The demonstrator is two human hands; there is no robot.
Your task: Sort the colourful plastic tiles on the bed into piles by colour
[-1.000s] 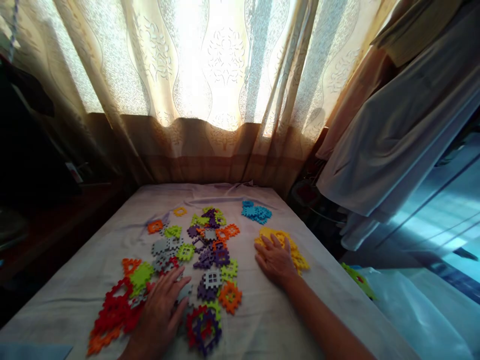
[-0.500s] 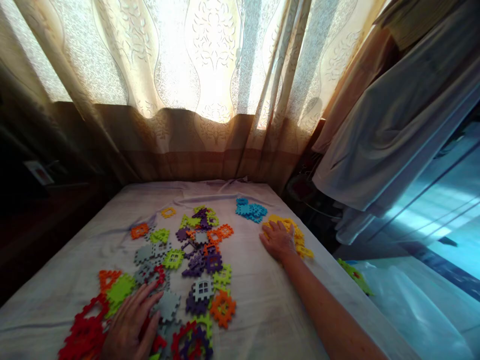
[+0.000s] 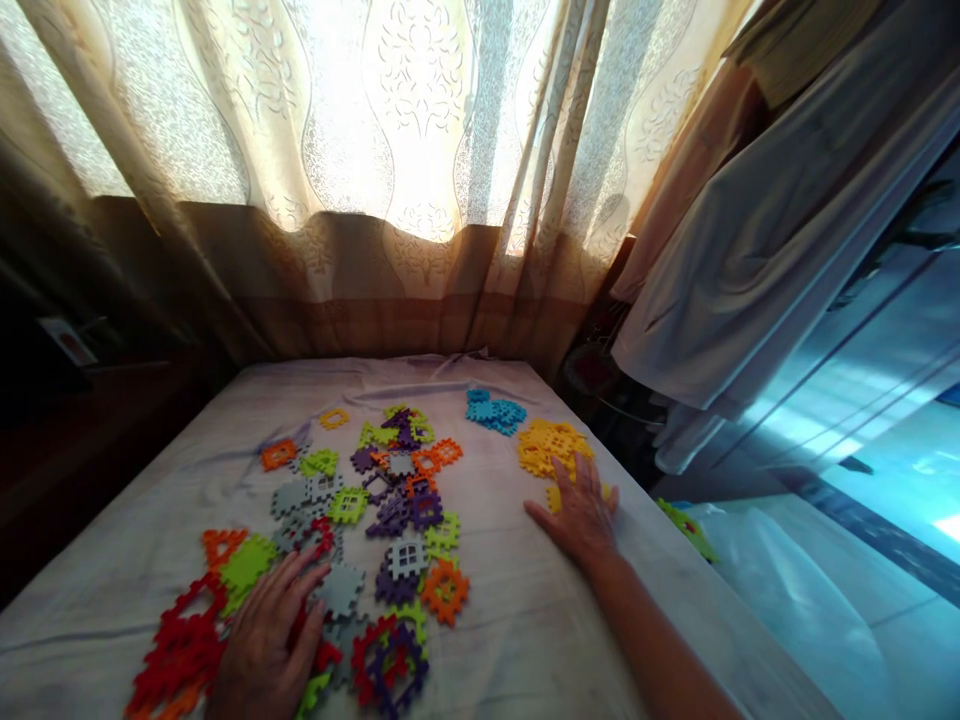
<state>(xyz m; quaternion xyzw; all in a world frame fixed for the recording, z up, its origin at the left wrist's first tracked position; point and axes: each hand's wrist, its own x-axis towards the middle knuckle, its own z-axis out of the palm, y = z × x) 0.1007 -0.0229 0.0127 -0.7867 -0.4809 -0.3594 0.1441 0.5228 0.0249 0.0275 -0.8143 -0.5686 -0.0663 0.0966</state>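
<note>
My right hand [image 3: 581, 512] lies with fingers spread over the near edge of a yellow pile of notched pieces [image 3: 551, 447] at the right. Some yellow shows between its fingers. At the lower left, my left hand [image 3: 271, 630] rests on the pieces with fingers apart; a red piece shows partly beneath it. Beside that hand are a red pile [image 3: 180, 645], a green piece [image 3: 247, 568] and a grey piece [image 3: 341, 590]. Mixed purple, orange, green and grey pieces [image 3: 391, 515] run up the middle. Blue pieces [image 3: 496, 414] sit behind the yellow pile.
The pieces lie on a white cloth surface [image 3: 510, 600]. A single yellow frame piece [image 3: 334, 418] is at the back. Curtains [image 3: 360, 260] hang behind, and clothes [image 3: 720, 260] hang at the right, above a clear plastic bag [image 3: 780, 580].
My right hand has drawn back towards me from the top of the yellow pile, and its fingers are spread wider. The left hand has hardly moved. The view has shifted slightly.
</note>
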